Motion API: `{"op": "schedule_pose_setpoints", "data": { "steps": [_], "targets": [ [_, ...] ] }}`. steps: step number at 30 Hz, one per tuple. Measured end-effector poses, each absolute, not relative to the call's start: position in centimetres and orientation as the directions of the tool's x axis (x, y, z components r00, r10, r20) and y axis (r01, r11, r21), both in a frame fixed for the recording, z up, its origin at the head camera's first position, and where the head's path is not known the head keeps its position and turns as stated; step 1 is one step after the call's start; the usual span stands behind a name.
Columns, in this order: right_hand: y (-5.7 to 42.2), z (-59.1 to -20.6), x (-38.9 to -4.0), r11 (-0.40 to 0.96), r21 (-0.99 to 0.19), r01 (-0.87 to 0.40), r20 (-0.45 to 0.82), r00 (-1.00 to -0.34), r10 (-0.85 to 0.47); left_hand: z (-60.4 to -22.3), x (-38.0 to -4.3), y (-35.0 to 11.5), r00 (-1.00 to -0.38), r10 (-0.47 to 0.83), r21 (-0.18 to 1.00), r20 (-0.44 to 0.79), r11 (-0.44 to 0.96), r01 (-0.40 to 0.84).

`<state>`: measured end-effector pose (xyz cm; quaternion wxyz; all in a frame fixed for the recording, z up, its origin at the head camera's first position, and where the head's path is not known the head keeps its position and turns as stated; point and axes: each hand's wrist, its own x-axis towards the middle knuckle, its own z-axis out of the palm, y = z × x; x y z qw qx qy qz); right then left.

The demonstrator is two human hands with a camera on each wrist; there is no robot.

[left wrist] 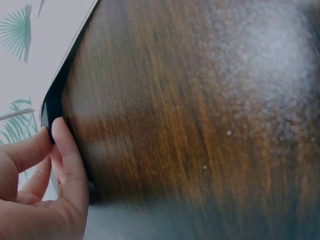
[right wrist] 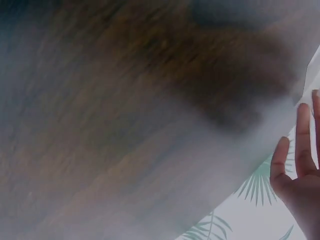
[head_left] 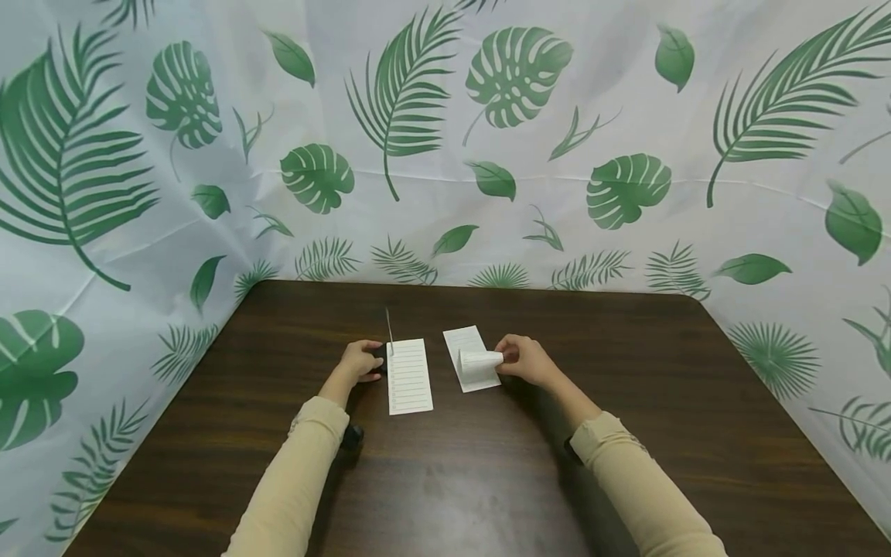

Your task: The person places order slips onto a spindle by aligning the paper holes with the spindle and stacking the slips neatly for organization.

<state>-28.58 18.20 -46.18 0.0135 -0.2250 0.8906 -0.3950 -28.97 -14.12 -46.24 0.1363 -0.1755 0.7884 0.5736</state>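
While left hand (head_left: 357, 362) pinches black object (head_left: 380, 358) | right hand (head_left: 526, 360) grips sheet (head_left: 482, 361) | ruled card (head_left: 411, 381) marks illegible

Room type unclear — a curtained workspace; leafy sheeting (head_left: 431, 220) behind a dark table (head_left: 487, 464).

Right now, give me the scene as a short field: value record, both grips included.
left grip: pinching a black object at the lined sheet's left edge; object type unclear
right grip: pinching the curled page of the second paper
paper layout: lined sheet left of second paper, gap between
thin strip: sticking up by the lined sheet's upper left
table: dark brown, wood-grain
backdrop: white, green leaf print
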Motion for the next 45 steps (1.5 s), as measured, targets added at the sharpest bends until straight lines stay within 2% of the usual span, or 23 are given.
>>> {"op": "schedule_pose_setpoints", "data": {
  "steps": [4,7,12,16,19,28,33,36,39,42,45],
  "targets": [
    [18.3,-46.1,-28.6,0.522,-0.774,-0.359,0.141,-0.901,-0.410,-46.1,-28.7,-14.0,-0.903,-0.118,0.859,-0.413,0.280,-0.430],
    [18.5,-45.8,-28.2,0.483,-0.829,-0.281,0.045,-0.895,-0.445,-46.1,-28.6,-14.0,-0.906,-0.112,0.862,-0.408,0.279,-0.422],
    [18.8,-45.0,-27.4,0.515,-0.856,-0.055,-0.223,-0.858,-0.462,-46.2,-28.7,-14.1,-0.906,-0.119,0.862,-0.407,0.279,-0.424],
    [18.8,-44.8,-27.0,0.529,-0.836,0.147,-0.382,-0.848,-0.367,-46.2,-28.8,-14.2,-0.906,-0.119,0.860,-0.407,0.284,-0.424],
    [18.8,-44.8,-26.8,0.507,-0.821,0.263,-0.456,-0.837,-0.304,-46.1,-28.8,-14.2,-0.905,-0.116,0.861,-0.408,0.282,-0.424],
    [19.0,-44.9,-27.0,0.490,-0.797,0.354,-0.528,-0.801,-0.281,-46.2,-28.8,-14.1,-0.905,-0.117,0.859,-0.409,0.286,-0.426],
    [21.5,-50.8,-31.2,0.327,-0.875,0.357,-0.461,-0.819,-0.341,-46.1,-29.3,-14.2,-0.905,-0.119,0.858,-0.409,0.288,-0.425],
    [20.8,-49.8,-30.6,0.282,-0.890,0.360,-0.437,-0.849,-0.297,-46.5,-29.9,-14.4,-0.900,-0.131,0.847,-0.415,0.305,-0.435],
    [18.8,-45.6,-27.6,0.330,-0.871,0.364,-0.437,-0.880,-0.184,-48.7,-31.4,-15.0,-0.916,-0.123,0.865,-0.381,0.301,-0.401],
    [18.8,-44.7,-27.0,0.304,-0.886,0.349,-0.418,-0.886,-0.201,-49.9,-32.3,-15.1,-0.915,-0.136,0.856,-0.379,0.326,-0.402],
    [18.9,-44.2,-26.7,0.297,-0.896,0.329,-0.399,-0.890,-0.220,-49.1,-31.7,-14.8,-0.904,-0.156,0.834,-0.398,0.350,-0.428]
  ]
}}
